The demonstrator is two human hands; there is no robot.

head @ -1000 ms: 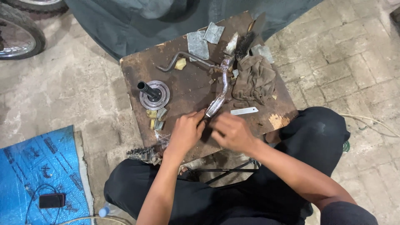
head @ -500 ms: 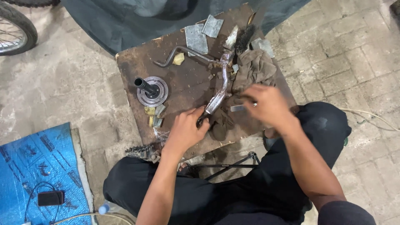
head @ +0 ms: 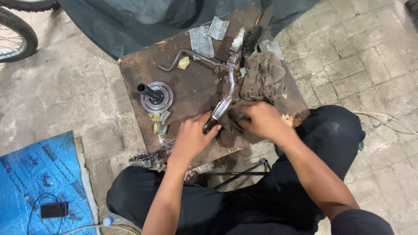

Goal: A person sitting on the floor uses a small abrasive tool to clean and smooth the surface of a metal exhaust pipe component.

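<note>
From the head camera, a curved, chromed metal lever arm (head: 227, 93) lies along the middle of the worn, rust-brown square counter (head: 135, 72), its dark lower end toward the person. The left hand (head: 191, 137) pins that lower end, its grip clenched about the black tip. The right hand (head: 259, 119) sits just beside it, fingers curled over a dark scrap of cloth (head: 226, 132); whether its grip truly closes on the cloth I cannot tell. A crumpled brown rag (head: 263, 76) lies touching the lever's right side. Rubbing well likely calls for a firm left hold, pressing down, with short strokes along the curve.
</note>
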